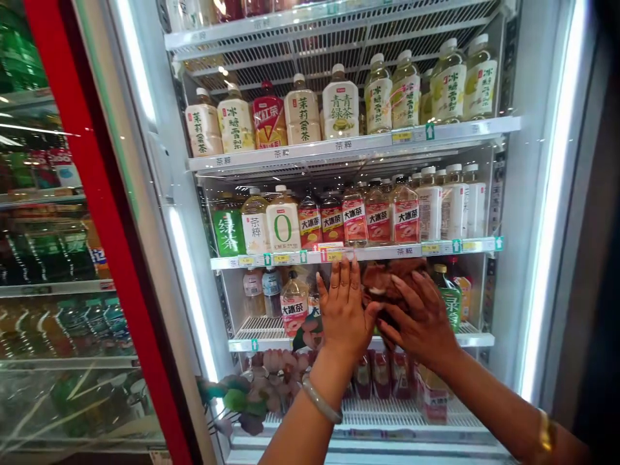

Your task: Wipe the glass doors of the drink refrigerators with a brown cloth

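Note:
My left hand (pixel 343 310) lies flat with fingers apart, its fingertips over a price label (pixel 334 253) on the edge of the middle shelf (pixel 378 253). It appears to rest on the glass front of a drinks fridge. Close beside it, my right hand (pixel 423 316) presses a crumpled brown cloth (pixel 394 279) with bent fingers. The thumbs nearly meet. Behind the hands, part of the lower shelf is hidden, including some bottles. A peach-labelled iced tea bottle (pixel 294 307) shows left of my left hand, and a green tea bottle (pixel 450 297) right of my right hand.
Bottled teas fill the upper shelf (pixel 353 143) and the middle one. Dark red drinks (pixel 380 374) stand at the bottom. Flower and leaf shapes (pixel 266 387), seemingly reflections, overlie the lower left. A red frame (pixel 92 213) separates another drinks cabinet (pixel 58 290) on the left.

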{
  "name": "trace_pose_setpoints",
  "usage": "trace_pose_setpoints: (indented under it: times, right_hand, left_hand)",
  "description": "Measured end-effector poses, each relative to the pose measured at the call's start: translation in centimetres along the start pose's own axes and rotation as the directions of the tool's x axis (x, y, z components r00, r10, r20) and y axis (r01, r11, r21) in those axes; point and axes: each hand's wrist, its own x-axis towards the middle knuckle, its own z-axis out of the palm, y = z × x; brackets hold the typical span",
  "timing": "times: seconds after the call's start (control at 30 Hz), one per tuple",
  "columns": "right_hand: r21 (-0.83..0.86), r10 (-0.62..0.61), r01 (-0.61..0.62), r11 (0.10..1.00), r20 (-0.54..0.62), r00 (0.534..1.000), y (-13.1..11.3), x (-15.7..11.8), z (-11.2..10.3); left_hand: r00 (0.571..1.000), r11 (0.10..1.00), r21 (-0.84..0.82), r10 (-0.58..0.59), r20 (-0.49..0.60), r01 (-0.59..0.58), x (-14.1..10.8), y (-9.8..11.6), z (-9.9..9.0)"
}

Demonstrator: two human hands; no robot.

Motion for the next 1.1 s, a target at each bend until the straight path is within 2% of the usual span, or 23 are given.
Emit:
trace_pose_setpoints:
  times: [0.07, 0.17, 0.23, 0.3, 0.37, 0.43, 0.5, 0.57, 0.6, 0.67, 0.73, 0.8, 0.87, 0.93, 1.03, 1.1]
  right_hand:
    - [-0.011, -0.01, 0.01, 1.0, 0.021, 1.0, 1.4, -0.7, -0.7]
    - [-0.021, 0.142, -0.142, 0.99, -0.035, 0.989, 2.0, 2.4, 0.0]
    - [-0.008, 0.237, -0.239, 0.971, -0.11, 0.965, 0.4, 5.5, 1.4]
    - [0.009, 0.229, -0.23, 0.973, -0.143, 0.963, -2.4, 7.2, 2.8]
    - [0.046, 0.124, -0.12, 0.992, -0.101, 0.987, -5.2, 6.6, 3.6]
    - [0.113, -0.016, 0.02, 0.993, -0.033, 0.999, -6.8, 3.8, 3.7]
    - [0.158, -0.099, 0.096, 0.983, 0.012, 0.995, -6.9, 0.8, 3.3]
    - [0.149, -0.09, 0.091, 0.985, -0.015, 0.996, -6.2, -0.6, 3.1]
    - [0.127, -0.053, 0.058, 0.99, -0.042, 0.998, -6.1, -0.4, 3.3]
    - [0.085, 0.046, -0.037, 0.996, -0.105, 0.993, -6.7, 1.8, 4.3]
    - [0.072, 0.145, -0.136, 0.988, -0.139, 0.98, -8.7, 4.8, 5.9]
    - [0.095, 0.187, -0.174, 0.98, -0.143, 0.972, -11.5, 7.0, 7.4]
    - [0.124, 0.149, -0.134, 0.983, -0.119, 0.982, -14.1, 7.2, 8.1]
    - [0.175, 0.057, -0.043, 0.984, -0.077, 0.995, -15.6, 5.7, 8.0]
    - [0.25, -0.055, 0.068, 0.966, -0.059, 0.997, -15.9, 3.4, 7.6]
    - [0.245, -0.066, 0.082, 0.966, -0.072, 0.995, -15.7, 3.9, 7.8]
  left_hand:
    - [0.999, 0.999, 0.011, 0.032, 0.03, -0.033, -0.6, -0.9, -0.5]
    - [0.999, 1.0, 0.018, 0.018, 0.049, -0.018, -1.0, -2.1, -1.1]
    - [0.999, 0.999, 0.018, -0.039, 0.038, 0.038, -1.3, -2.7, -1.4]
    - [0.996, 0.997, -0.002, -0.083, 0.021, 0.084, -1.9, -3.3, -1.6]
    - [0.994, 0.993, -0.037, -0.113, 0.004, 0.113, -2.8, -4.1, -1.8]
    - [0.989, 0.987, -0.065, -0.146, 0.0, 0.146, -3.8, -4.9, -2.0]
    - [0.987, 0.984, -0.075, -0.159, 0.014, 0.16, -4.7, -5.6, -2.2]
    - [0.99, 0.988, -0.075, -0.135, 0.043, 0.138, -5.2, -6.1, -2.4]
    - [0.992, 0.99, -0.073, -0.116, 0.057, 0.12, -5.4, -6.3, -2.5]
    - [0.992, 0.993, -0.066, -0.09, 0.087, 0.096, -5.4, -6.7, -2.6]
    - [0.989, 0.994, -0.052, -0.092, 0.113, 0.099, -5.4, -7.3, -2.8]
    - [0.985, 0.99, -0.035, -0.133, 0.112, 0.138, -5.5, -8.3, -3.1]
    - [0.977, 0.979, -0.032, -0.201, 0.074, 0.203, -5.8, -9.8, -3.6]
    - [0.974, 0.972, -0.069, -0.225, 0.03, 0.226, -6.2, -11.4, -4.2]
    - [0.98, 0.97, -0.142, -0.191, 0.051, 0.196, -6.6, -12.9, -5.1]
    - [0.978, 0.965, -0.167, -0.193, 0.073, 0.203, -6.8, -13.4, -5.4]
